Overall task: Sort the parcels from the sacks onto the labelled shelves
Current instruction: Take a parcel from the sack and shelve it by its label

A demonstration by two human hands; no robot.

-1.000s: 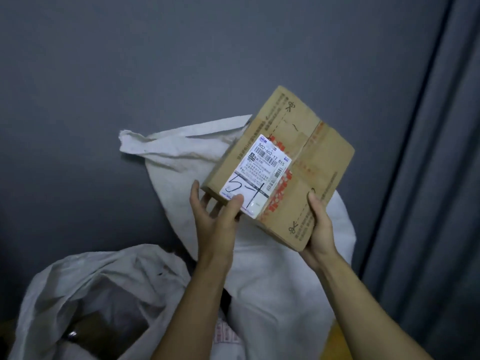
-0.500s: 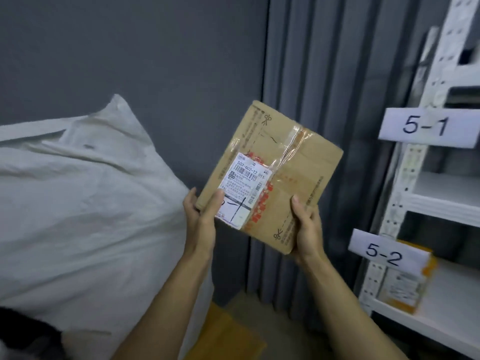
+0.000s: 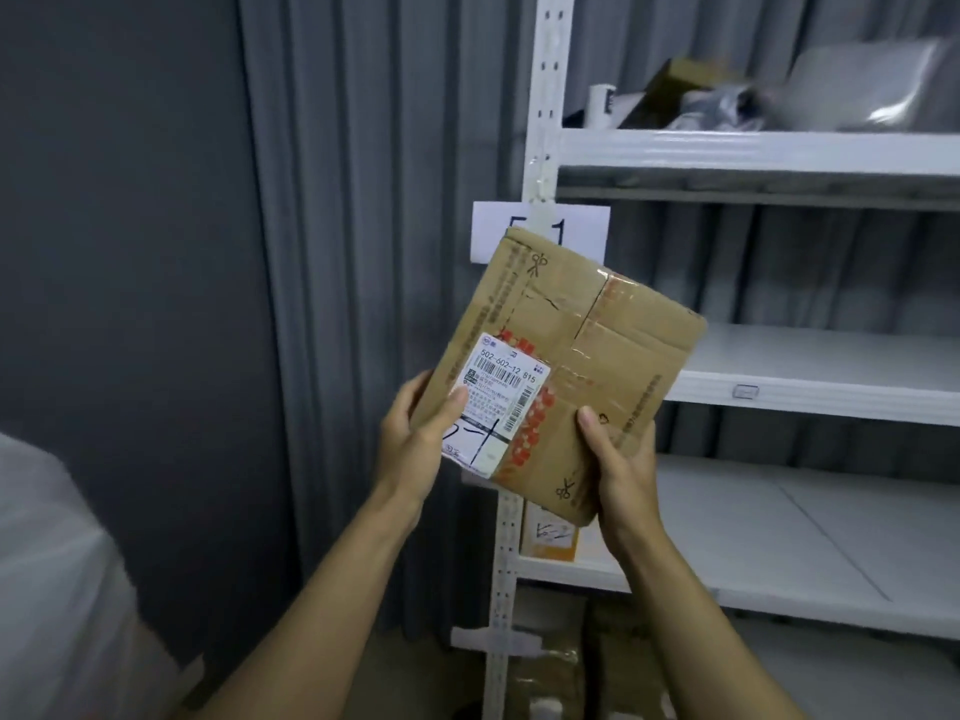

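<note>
Grey ribbed wall [image 3: 337, 252] behind, white shelf rack [image 3: 540, 96] to the right; cardboard parcel [image 3: 597, 356] held up in the air, tilted, before the rack's post, half covering the paper shelf tag [image 3: 488, 231]; left hand [image 3: 415, 444] and right hand [image 3: 623, 465] pinching its lower corners, thumbs on the face, other fingers hidden behind; lift the left thumb off the shipping label [image 3: 501, 392] to read the handwritten mark; match against the tag; slide flat onto whichever level matches, both grips kept until settled.

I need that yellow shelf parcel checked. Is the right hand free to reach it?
Probably not: the right hand grips the cardboard box, held in front of the yellow parcel.
</note>
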